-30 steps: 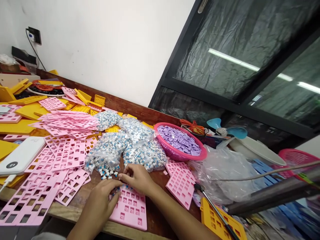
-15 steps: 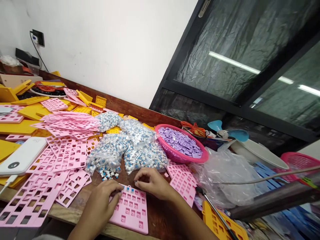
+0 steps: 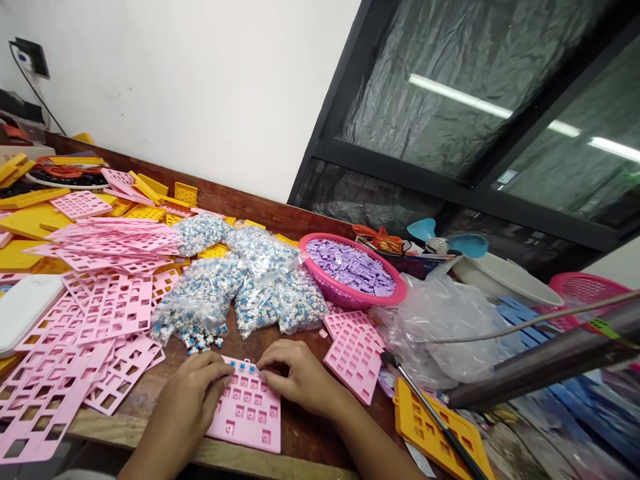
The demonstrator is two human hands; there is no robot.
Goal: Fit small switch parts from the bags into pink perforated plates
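A pink keyboard tray [image 3: 247, 417] with square sockets lies at the near table edge. A few blue-topped switches [image 3: 246, 365] sit in its top row. My left hand [image 3: 193, 397] rests on the tray's left side, fingers curled over it. My right hand [image 3: 295, 375] is at the tray's top right corner, fingertips pinched together on something small that I cannot make out. Just beyond the tray lie clear bags of blue and white switches [image 3: 235, 283] with loose ones [image 3: 200, 340] spilled in front.
Pink cut-out plates [image 3: 100, 313] cover the left of the wooden table [image 3: 310, 440], yellow plates [image 3: 30, 220] behind them. A pink basket of purple keycaps [image 3: 350, 270], another pink tray [image 3: 353, 357], a crumpled plastic bag [image 3: 445, 333], a yellow plate [image 3: 435, 433] and a metal rod [image 3: 430, 417] lie right.
My right hand has come back from the right edge onto the tray's top row. The camera has shifted, so everything sits a little further left in view. The left hand stays on the tray.
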